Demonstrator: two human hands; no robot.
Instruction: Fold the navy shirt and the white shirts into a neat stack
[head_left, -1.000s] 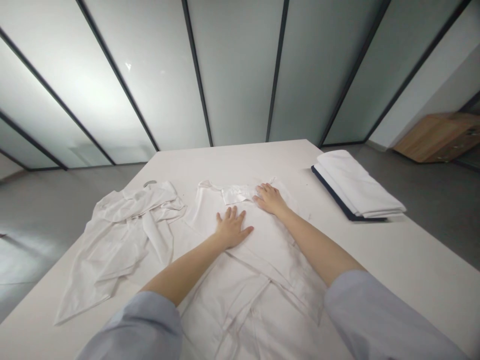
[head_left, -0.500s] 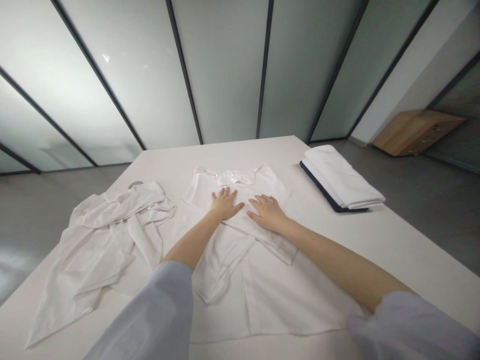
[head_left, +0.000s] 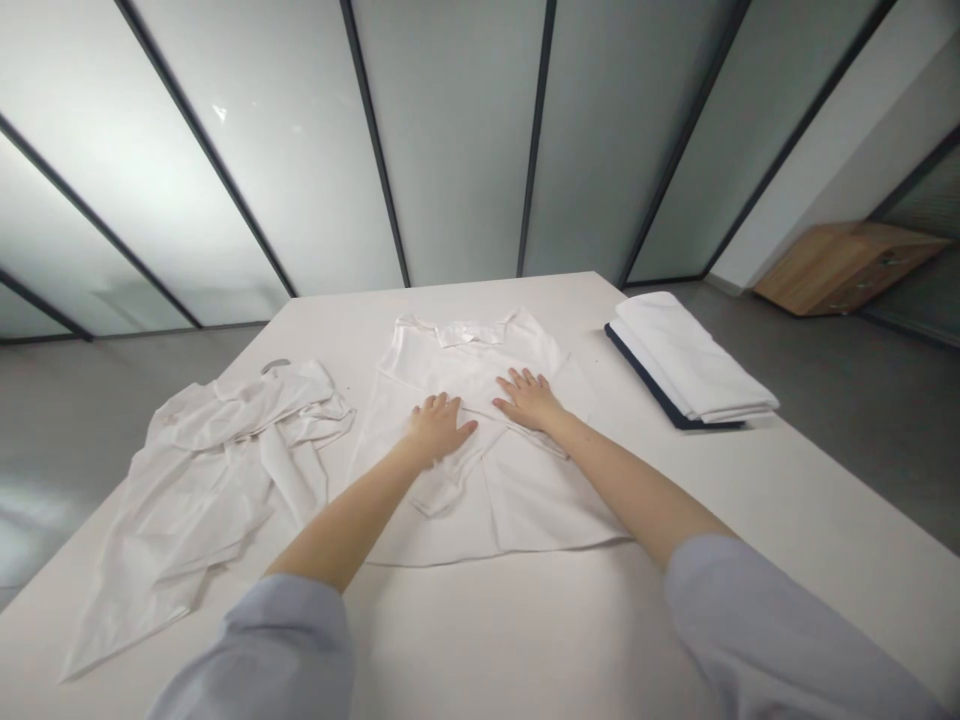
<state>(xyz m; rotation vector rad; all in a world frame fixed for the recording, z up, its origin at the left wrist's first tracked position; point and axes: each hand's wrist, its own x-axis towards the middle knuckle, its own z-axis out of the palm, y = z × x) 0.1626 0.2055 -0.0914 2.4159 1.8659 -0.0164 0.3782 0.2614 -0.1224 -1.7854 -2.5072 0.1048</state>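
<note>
A white shirt (head_left: pixel 555 490) lies spread on the table, its collar at the far end and its hem toward me. Its sleeves are folded in across the body. My left hand (head_left: pixel 439 428) rests flat on the left part of the shirt, fingers spread, over a folded sleeve. Higher on the right side, my right hand (head_left: pixel 529 398) presses flat on the cloth with fingers apart. Neither hand grips anything. The part of the shirt under my palms and forearms is hidden.
A crumpled white garment (head_left: pixel 202 500) lies on the left of the pale table (head_left: pixel 510 640). At the right edge sits a stack of folded white clothes (head_left: pixel 686 355) on a dark folded cloth (head_left: pixel 645 378). A wooden cabinet (head_left: pixel 832 270) stands beyond on the floor.
The whole shirt has slid away from me, its hem now farther up the table. My left hand has shifted down and left on the cloth; my right hand has moved slightly up.
</note>
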